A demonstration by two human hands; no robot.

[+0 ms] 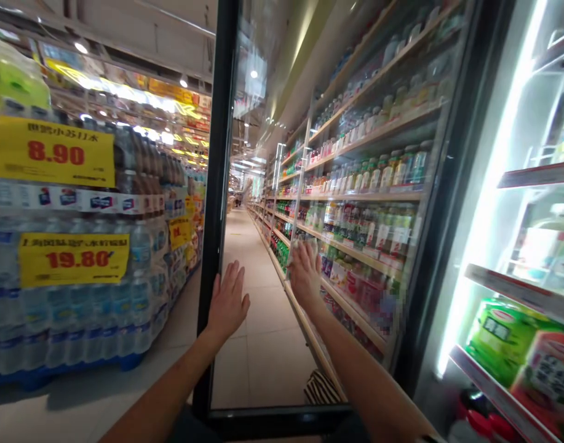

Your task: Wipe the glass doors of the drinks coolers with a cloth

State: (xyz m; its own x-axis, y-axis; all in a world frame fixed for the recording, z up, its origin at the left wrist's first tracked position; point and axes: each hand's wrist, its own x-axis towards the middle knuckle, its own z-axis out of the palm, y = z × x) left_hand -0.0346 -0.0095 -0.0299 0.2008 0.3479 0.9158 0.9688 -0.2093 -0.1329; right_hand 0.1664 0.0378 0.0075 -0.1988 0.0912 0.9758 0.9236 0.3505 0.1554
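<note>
- Two hands and one big glass door (328,209) in our head view. The door is right in front of us inside its black frame (217,184), with the lit cooler (540,175) on our right.

- How are our hands sitting?

- Our left hand (230,295) is laid out flat, thumb apart, just beside the frame's left edge. Our right hand (305,277) is up before the glass, fingers slightly bent. Something pale shows at its fingertips, too blurry for us to say whether we're pinching it.

- Any guess how the door handles?

- We'd reckon heavy and stiff, the glass slick and breakable. Best hold is probably the frame's left edge, well above the bottom corner.

- And counts?

- At least three yellow price signs (74,261) on our left by the bottle stack (79,332). One green pack (498,338) and one red pack (549,369) sit behind the front edge of the cooler's low shelf. Bottles? Way too many for us to count, tbh.
</note>
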